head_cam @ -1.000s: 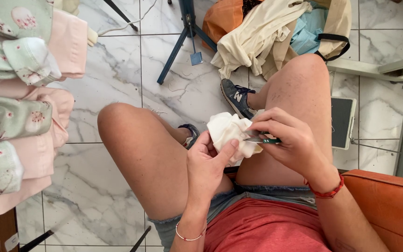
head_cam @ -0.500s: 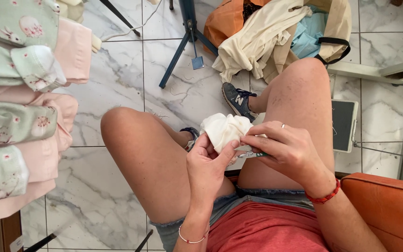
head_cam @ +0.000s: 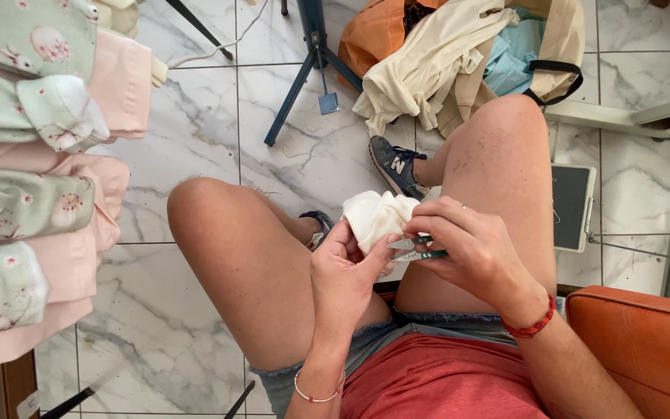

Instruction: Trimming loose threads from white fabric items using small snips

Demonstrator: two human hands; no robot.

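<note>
The left hand (head_cam: 343, 271) pinches a small cream-white bunched cloth (head_cam: 378, 217); the right hand (head_cam: 471, 248) grips small green-handled metal snips (head_cam: 416, 248) touching it.

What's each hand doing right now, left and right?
Left hand: fingers closed on the small white cloth piece.
Right hand: fingers closed on small green-handled snips, blades at the cloth.
</note>
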